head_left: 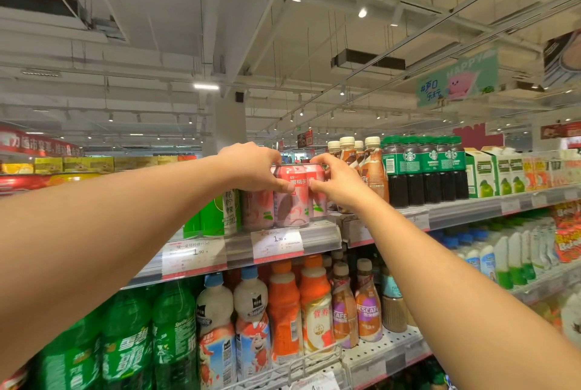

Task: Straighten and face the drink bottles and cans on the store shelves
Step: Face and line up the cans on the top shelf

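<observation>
Pink peach-drink cans stand in a row at the front of the top shelf. My left hand grips the middle pink can from its top left, thumb across the label. From the right, my right hand pinches the neighbouring pink can, fingers curled over its rim. A third pink can stands to the left, partly behind my left hand. Green cans sit further left.
Coffee bottles and dark green-capped bottles stand right of the cans, then cartons. The lower shelf holds green soda bottles, milk-drink bottles, orange bottles and coffee bottles. Price tags hang on the shelf rail.
</observation>
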